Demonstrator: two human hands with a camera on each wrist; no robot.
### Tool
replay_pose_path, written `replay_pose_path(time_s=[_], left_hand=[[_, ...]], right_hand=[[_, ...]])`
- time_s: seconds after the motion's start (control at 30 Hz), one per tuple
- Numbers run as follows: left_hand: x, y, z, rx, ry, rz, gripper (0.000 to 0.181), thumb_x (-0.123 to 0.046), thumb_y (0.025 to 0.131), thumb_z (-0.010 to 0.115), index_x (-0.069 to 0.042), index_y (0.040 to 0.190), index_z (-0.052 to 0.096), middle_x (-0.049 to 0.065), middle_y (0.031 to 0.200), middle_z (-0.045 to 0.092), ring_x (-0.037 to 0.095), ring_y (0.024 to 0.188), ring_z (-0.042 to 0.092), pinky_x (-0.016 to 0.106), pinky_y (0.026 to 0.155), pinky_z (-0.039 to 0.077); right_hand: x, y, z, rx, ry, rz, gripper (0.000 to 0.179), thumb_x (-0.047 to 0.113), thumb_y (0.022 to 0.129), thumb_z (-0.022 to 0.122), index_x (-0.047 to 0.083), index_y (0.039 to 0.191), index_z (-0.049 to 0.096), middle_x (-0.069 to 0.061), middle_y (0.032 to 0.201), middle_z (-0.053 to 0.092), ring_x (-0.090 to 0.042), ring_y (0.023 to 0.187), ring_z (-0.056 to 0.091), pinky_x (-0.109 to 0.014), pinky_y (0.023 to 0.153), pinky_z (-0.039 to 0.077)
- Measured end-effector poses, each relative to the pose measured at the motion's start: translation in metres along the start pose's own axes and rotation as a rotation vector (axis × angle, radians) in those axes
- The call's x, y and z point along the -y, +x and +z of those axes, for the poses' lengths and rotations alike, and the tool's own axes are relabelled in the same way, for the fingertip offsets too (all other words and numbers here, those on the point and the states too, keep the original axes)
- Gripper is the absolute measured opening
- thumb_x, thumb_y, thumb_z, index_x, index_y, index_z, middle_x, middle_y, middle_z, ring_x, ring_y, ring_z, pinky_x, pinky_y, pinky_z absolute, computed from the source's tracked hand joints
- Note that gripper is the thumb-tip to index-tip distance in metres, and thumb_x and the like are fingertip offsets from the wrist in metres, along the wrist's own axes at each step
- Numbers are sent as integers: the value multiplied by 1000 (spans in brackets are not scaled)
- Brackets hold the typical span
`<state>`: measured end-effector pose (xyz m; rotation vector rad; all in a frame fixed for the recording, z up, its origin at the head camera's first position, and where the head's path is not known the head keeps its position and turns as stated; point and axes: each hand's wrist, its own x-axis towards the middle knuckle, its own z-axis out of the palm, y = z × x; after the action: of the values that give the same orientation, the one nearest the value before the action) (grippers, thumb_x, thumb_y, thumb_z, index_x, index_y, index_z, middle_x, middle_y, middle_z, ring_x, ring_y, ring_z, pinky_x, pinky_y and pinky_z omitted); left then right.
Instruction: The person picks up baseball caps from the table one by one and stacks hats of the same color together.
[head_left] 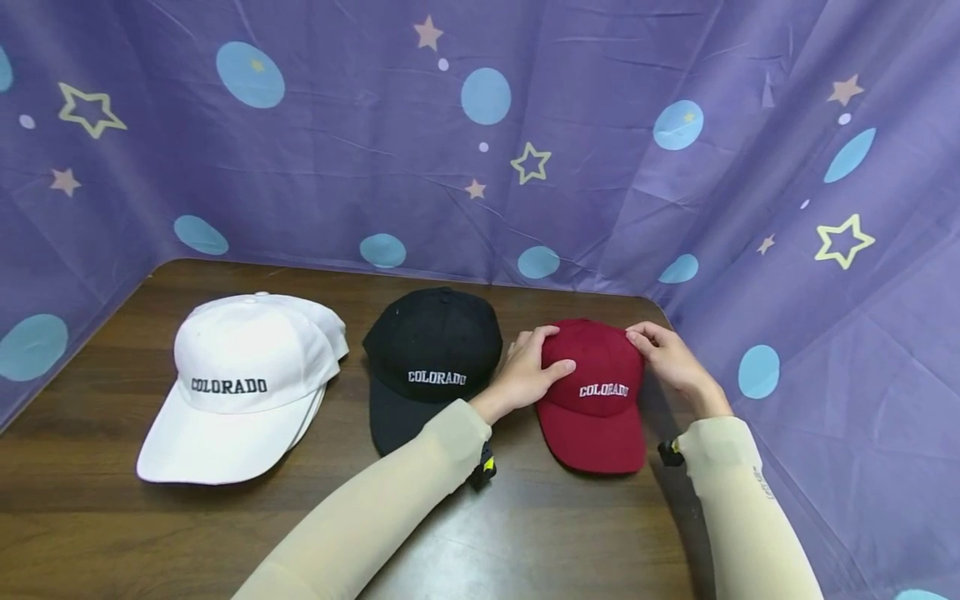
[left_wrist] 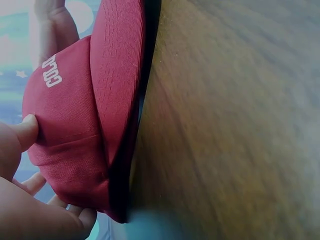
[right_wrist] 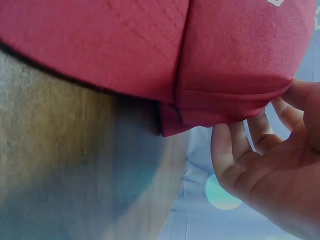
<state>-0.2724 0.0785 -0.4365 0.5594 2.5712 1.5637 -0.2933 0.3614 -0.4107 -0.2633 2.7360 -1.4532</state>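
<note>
A red baseball cap [head_left: 592, 362] with white COLORADO lettering sits on the right part of the table, its brim toward me. My left hand [head_left: 525, 371] grips the cap's left side, the thumb on the front of the crown and the fingers around the side and back. On the opposite side, my right hand [head_left: 675, 362] holds the crown's edge, thumb on top. The right wrist view shows the fingers of that hand [right_wrist: 280, 150] along the lower edge of the red cap [right_wrist: 235, 55]. In the left wrist view, fingertips touch the lower rim of the cap [left_wrist: 65, 115].
A black COLORADO cap [head_left: 435, 342] lies just left of the red one, partly behind my left forearm. Stacked white caps [head_left: 240, 350] stand at the left of the brown wooden table [head_left: 525, 542]. A purple star-patterned curtain [head_left: 585, 125] encloses the back and sides.
</note>
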Motion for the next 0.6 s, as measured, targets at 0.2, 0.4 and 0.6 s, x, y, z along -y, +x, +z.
replay_pose_path(time_s=[0.2,0.4,0.6], left_hand=[[-6,2,3,12,-3,9,60,-28,104,69,-13,157,45,17,157,45,37,144,40,53,118,38],[-9,-1,2,22,36,31,56,-23,105,66,-11,157,47,16,161,43,36,148,39,51,122,35],[-10,-11,-7,48,105,115,56,-16,105,65,-10,158,45,16,166,39,34,154,35,49,125,32]], right_hand=[[-5,0,-4,-23,-14,6,31,19,113,53,-9,123,63,4,94,64,-5,85,60,-21,76,52],[-6,-2,-8,-29,-39,10,34,22,114,51,-8,124,64,0,98,63,-6,89,59,-21,77,51],[-1,-8,-8,-23,32,42,37,20,116,43,-11,128,60,-7,110,65,-5,91,63,-22,79,55]])
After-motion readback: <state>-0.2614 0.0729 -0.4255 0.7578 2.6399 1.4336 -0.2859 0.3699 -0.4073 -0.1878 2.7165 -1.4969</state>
